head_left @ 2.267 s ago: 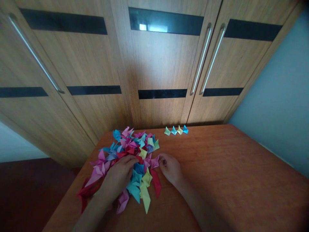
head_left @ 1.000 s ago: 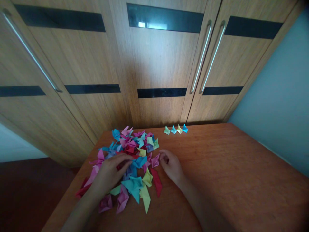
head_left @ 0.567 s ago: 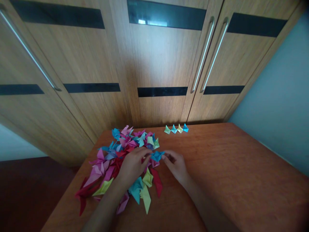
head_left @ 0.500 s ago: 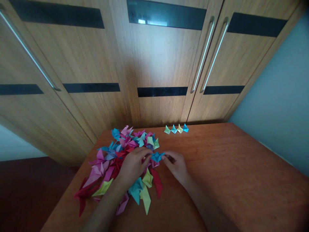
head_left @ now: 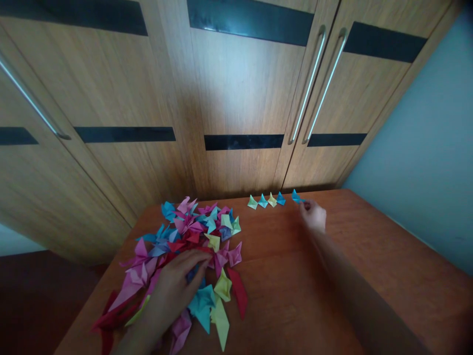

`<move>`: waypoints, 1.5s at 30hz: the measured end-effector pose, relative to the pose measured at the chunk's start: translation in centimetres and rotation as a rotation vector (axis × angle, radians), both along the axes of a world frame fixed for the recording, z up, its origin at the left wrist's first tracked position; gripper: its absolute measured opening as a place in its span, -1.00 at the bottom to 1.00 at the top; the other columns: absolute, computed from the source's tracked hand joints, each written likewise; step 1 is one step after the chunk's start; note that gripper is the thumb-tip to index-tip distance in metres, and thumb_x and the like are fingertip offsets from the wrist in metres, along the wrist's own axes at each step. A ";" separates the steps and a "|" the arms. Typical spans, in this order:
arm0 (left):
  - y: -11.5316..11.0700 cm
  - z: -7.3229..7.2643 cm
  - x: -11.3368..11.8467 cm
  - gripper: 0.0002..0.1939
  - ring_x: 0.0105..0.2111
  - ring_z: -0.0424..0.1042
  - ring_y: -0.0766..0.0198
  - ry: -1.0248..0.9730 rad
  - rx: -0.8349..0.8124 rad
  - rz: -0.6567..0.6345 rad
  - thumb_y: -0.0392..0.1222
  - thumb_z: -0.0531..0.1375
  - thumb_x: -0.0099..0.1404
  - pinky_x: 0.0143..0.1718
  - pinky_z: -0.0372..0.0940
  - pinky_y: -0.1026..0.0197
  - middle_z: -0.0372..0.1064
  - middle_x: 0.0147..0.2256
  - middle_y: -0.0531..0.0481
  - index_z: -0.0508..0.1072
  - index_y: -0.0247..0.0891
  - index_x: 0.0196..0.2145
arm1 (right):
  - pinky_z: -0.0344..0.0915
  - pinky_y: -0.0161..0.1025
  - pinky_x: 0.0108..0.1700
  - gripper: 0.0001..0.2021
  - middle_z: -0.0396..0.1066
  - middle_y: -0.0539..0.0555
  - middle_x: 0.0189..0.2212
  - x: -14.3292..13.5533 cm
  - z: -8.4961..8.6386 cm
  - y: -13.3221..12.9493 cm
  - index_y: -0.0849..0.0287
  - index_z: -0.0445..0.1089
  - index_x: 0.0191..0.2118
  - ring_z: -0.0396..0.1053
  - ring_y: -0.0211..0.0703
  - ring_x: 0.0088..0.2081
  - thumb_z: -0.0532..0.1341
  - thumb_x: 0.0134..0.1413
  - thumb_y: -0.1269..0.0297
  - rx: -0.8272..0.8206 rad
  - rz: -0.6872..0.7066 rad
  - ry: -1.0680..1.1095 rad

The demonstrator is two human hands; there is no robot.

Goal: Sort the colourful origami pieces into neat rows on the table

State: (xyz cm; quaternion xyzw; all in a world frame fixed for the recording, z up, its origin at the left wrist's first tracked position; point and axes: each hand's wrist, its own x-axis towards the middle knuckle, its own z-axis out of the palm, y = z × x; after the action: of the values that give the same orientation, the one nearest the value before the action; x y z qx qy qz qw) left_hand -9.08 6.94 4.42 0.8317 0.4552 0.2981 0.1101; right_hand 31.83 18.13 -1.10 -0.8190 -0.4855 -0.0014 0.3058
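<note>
A blue folded paper piece [head_left: 296, 196] is pinched in my right hand [head_left: 313, 215] at the table's back edge, just right of a row of several small folded pieces [head_left: 272, 199] in green, light blue, yellow and blue. My left hand [head_left: 181, 281] rests over a heap of folded paper shapes [head_left: 188, 224] in pink, red, blue and green. Its fingers are curled near a red and a pink piece; whether they grip one is hidden. Yellow-green pieces [head_left: 220, 315] and a red piece [head_left: 238, 292] lie at the heap's right side.
The brown wooden table [head_left: 281, 296] carries everything. Behind its back edge stands a wooden cabinet [head_left: 240, 88] with black strips and metal handles [head_left: 325, 88]. A pale blue wall [head_left: 421, 148] rises at the right.
My right hand has moved right and back with the blue piece, away from my left hand. My left hand has let go of that piece and shifted left and down over the heap.
</note>
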 end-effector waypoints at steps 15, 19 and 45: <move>-0.7 0.8 -0.2 -0.82 -0.24 0.47 0.29 -0.003 -0.028 -0.022 -0.25 0.07 0.29 -0.20 0.36 0.30 0.49 -0.26 0.05 0.45 -0.12 -0.22 | 0.29 -0.15 -0.18 -0.63 0.47 0.24 -0.25 -0.2 -1.2 3.3 0.14 0.43 -0.13 0.43 0.04 -0.17 0.01 0.17 0.04 -0.339 -0.048 -0.164; -0.7 0.7 -0.2 -0.82 -0.24 0.47 0.28 -0.002 -0.043 -0.030 -0.24 0.07 0.30 -0.20 0.36 0.28 0.49 -0.25 0.04 0.45 -0.12 -0.23 | 0.30 -0.12 -0.18 -0.62 0.47 0.26 -0.25 -0.5 -1.2 3.2 0.17 0.42 -0.12 0.43 0.07 -0.17 0.00 0.18 0.05 -0.342 -0.055 -0.185; -0.4 0.4 -0.7 -0.81 -0.22 0.48 0.26 0.028 -0.011 0.004 -0.21 0.08 0.29 -0.17 0.37 0.27 0.50 -0.23 0.06 0.46 -0.09 -0.20 | 0.29 -0.17 -0.22 -0.64 0.48 0.25 -0.28 -0.7 -1.0 2.4 0.19 0.43 -0.14 0.44 0.06 -0.19 0.05 0.15 0.07 -0.254 -0.075 -0.108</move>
State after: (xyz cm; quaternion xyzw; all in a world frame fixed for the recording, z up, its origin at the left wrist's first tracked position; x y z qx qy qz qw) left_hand -9.74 6.58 4.85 0.8342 0.4603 0.2839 0.1077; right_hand 31.17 20.50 -2.11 -0.8673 -0.4667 0.0046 0.1729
